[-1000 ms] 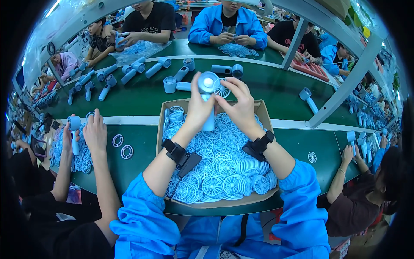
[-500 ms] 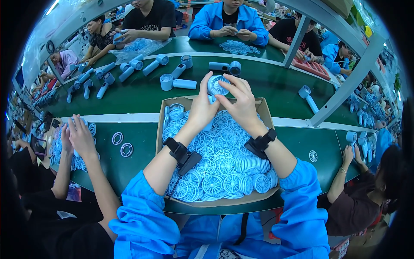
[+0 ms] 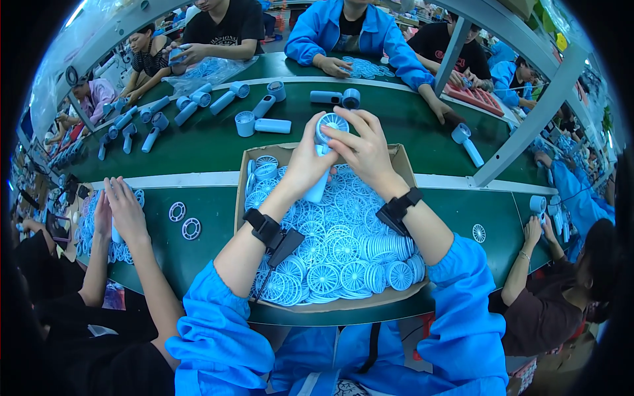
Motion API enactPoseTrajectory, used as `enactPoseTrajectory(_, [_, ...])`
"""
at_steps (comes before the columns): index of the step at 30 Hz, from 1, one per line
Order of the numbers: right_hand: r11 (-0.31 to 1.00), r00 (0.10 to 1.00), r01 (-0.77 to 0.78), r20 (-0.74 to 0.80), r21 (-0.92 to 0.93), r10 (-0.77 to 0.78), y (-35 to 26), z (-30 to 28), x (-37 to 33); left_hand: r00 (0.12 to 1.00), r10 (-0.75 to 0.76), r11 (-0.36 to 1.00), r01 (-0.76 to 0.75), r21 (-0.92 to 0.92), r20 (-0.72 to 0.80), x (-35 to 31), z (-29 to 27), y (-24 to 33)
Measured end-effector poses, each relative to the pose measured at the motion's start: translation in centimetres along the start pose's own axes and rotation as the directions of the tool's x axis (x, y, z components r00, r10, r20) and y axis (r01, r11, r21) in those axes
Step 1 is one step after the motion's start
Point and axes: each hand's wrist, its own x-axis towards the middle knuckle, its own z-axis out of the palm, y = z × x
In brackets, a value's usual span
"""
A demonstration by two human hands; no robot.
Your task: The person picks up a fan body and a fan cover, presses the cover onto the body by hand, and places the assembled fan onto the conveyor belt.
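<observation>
A light-blue handheld fan (image 3: 317,189) is held up above the far part of the cardboard box, its round spoked front tilted toward me. My left hand (image 3: 308,162) wraps around the left side of its head and neck, and the handle hangs down beside the palm. From the right, my right hand (image 3: 367,150) grips the head, with fingers across the spoked cover (image 3: 335,121) and partly hiding it. Below both wrists, the cardboard box (image 3: 403,158) is full of loose blue spoked round covers (image 3: 325,278), some standing in tight rows.
Several blue fans (image 3: 273,125) lie on the green bench beyond a pale rail (image 3: 449,180). Two pale rings (image 3: 191,228) lie left of the box, one spoked cover (image 3: 479,233) right. A grey metal post (image 3: 522,125) slants at the right. Co-workers' hands work on both sides.
The fan has turned in my hands, so its handle now shows below my left palm. Across the bench, a co-worker in blue has stretched an arm toward the fan lying at the right.
</observation>
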Motion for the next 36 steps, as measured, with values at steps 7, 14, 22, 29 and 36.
enactPoseTrajectory(7, [0.176, 0.789, -0.498, 0.360, 0.849, 0.497, -0.5, 0.5, -0.1, 0.996, -0.001, 0.981, 0.018, -0.194, 0.085, 0.2, -0.4, 0.8])
enactPoseTrajectory(14, [0.078, 0.758, -0.509, 0.403, 0.857, 0.513, -1.0, 0.3, 0.1, 0.999, 0.037, 0.987, -0.036, -0.154, 0.004, 0.5, -0.4, 0.6])
enactPoseTrajectory(22, [0.059, 0.751, -0.518, 0.421, 0.853, 0.508, -0.4, 0.3, -0.1, 0.995, 0.086, 0.995, -0.088, 0.042, 0.049, 0.3, -0.2, 0.5])
enactPoseTrajectory(29, [0.000, 0.764, -0.432, 0.366, 0.902, 0.532, 0.0, 0.5, -0.5, 0.999, 0.045, 0.996, -0.046, 0.074, 0.018, 0.4, 0.9, 0.4])
enactPoseTrajectory(36, [-0.036, 0.700, -0.590, 0.533, 0.807, 0.476, 0.1, 0.5, -1.3, 0.991, -0.110, 0.989, 0.101, 0.106, 0.073, 0.8, -0.1, -0.6])
